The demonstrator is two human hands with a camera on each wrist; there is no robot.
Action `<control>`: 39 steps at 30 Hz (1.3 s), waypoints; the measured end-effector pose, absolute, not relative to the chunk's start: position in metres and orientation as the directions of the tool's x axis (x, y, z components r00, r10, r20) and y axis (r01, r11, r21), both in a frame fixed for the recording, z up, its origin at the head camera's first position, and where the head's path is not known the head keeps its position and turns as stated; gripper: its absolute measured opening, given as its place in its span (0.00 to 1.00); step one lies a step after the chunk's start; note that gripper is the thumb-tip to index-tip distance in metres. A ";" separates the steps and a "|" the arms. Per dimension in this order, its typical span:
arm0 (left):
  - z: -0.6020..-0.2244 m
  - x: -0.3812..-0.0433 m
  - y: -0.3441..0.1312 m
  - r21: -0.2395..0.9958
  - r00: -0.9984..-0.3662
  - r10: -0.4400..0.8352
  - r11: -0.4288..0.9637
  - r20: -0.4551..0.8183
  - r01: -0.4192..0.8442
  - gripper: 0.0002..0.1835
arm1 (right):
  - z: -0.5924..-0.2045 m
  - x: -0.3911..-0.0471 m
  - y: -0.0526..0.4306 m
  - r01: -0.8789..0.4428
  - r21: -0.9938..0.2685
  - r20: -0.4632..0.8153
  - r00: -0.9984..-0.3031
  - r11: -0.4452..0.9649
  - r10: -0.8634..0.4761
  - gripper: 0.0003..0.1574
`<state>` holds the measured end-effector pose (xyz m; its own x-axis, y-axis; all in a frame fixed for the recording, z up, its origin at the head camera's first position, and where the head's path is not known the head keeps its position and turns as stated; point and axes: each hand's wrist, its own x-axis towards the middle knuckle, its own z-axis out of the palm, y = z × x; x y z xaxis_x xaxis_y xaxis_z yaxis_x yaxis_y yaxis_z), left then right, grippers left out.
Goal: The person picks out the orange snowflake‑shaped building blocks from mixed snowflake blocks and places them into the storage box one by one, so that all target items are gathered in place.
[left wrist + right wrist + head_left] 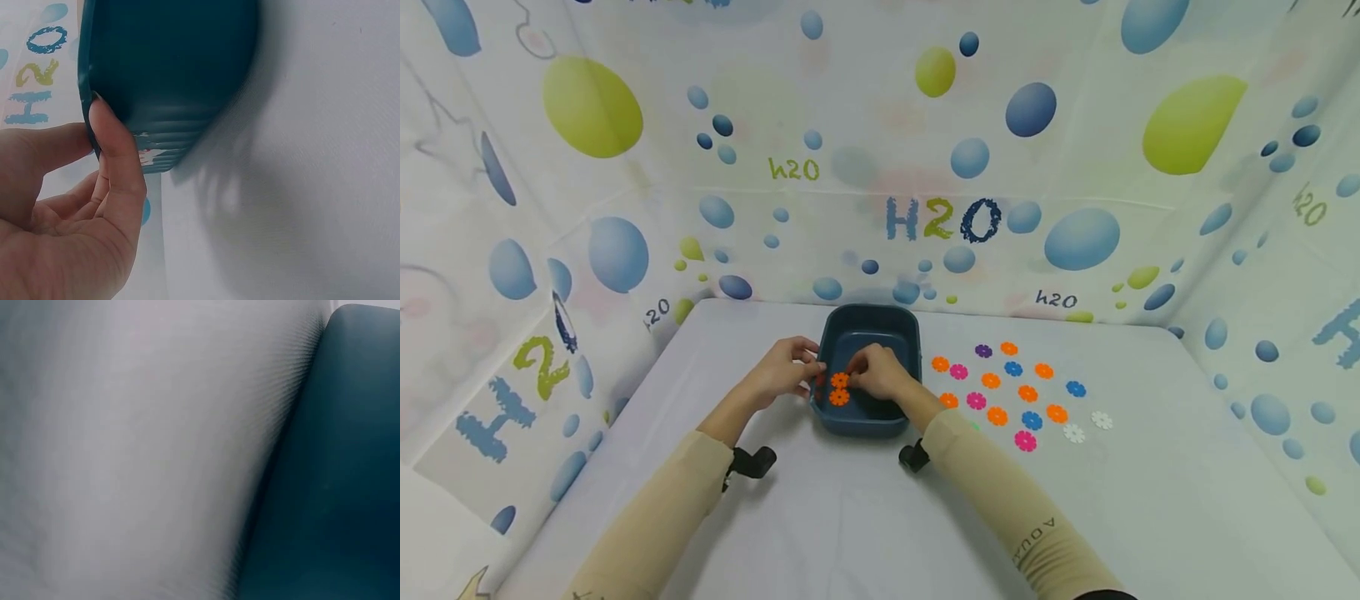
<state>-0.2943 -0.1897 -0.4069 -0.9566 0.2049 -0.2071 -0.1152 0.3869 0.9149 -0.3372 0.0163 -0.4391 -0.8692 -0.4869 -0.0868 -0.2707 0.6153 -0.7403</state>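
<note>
A dark blue-green plastic basin (867,427) stands on the white table, its near wall facing me. In the left wrist view, the left hand (94,194) pinches the rim of the basin between thumb and fingers. The right hand (882,372) reaches into the basin with curled fingers, its fingertips at the edge of an orange flower-shaped disc (839,380). Just below, a second orange flower-shaped disc (838,398) touches the first. The right wrist view shows the basin's outer wall (337,462), but no hand.
Right of the basin lie several loose flower-shaped discs: orange, pink, blue, purple and white, such as a pink one (1026,441) and a white one (1102,420). The right forearm partly covers a green one (975,426). A printed curtain (850,275) surrounds the table.
</note>
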 end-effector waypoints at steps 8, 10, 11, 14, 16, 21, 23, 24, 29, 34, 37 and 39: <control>-0.406 -0.296 -0.190 0.912 -0.955 0.213 0.396 -0.208 -0.110 0.25 | -0.435 -0.336 0.017 -0.299 -0.740 -0.065 -0.860 0.602 -0.507 0.10; -0.405 -0.296 -0.189 0.911 -0.955 0.210 0.397 -0.210 -0.113 0.25 | -0.435 -0.336 0.017 -0.299 -0.742 -0.063 -0.860 0.600 -0.507 0.11; -0.405 -0.296 -0.189 0.911 -0.955 0.212 0.398 -0.207 -0.109 0.25 | -0.435 -0.336 0.017 -0.303 -0.741 -0.059 -0.860 0.600 -0.507 0.11; -0.404 -0.295 -0.189 0.912 -0.955 0.211 0.396 -0.207 -0.111 0.24 | -0.434 -0.337 0.017 -0.322 -0.734 -0.036 -0.861 0.598 -0.507 0.11; -0.404 -0.295 -0.189 0.911 -0.955 0.216 0.399 -0.203 -0.103 0.24 | -0.431 -0.336 0.018 -0.339 -0.727 -0.017 -0.860 0.597 -0.510 0.12; -0.403 -0.296 -0.189 0.912 -0.954 0.224 0.399 -0.197 -0.095 0.24 | -0.415 -0.332 0.019 -0.395 -0.716 0.025 -0.839 0.576 -0.544 0.16; -0.402 -0.296 -0.189 0.912 -0.954 0.233 0.401 -0.192 -0.085 0.24 | -0.409 -0.331 0.021 -0.423 -0.712 0.041 -0.822 0.560 -0.568 0.17; -0.402 -0.297 -0.188 0.913 -0.953 0.234 0.400 -0.191 -0.084 0.24 | -0.405 -0.330 0.022 -0.434 -0.712 0.047 -0.814 0.552 -0.579 0.17; -0.403 -0.297 -0.189 0.910 -0.953 0.236 0.405 -0.192 -0.083 0.23 | -0.391 -0.321 0.028 -0.478 -0.696 0.064 -0.785 0.536 -0.617 0.18; -0.403 -0.296 -0.190 0.904 -0.954 0.223 0.416 -0.203 -0.095 0.23 | -0.383 -0.310 0.040 -0.512 -0.676 0.083 -0.768 0.530 -0.635 0.19; -0.405 -0.295 -0.190 0.902 -0.955 0.213 0.420 -0.207 -0.102 0.22 | -0.380 -0.304 0.051 -0.524 -0.669 0.096 -0.764 0.527 -0.638 0.18; -0.406 -0.295 -0.190 0.901 -0.955 0.216 0.424 -0.203 -0.095 0.22 | -0.377 -0.301 0.059 -0.525 -0.669 0.102 -0.766 0.527 -0.634 0.18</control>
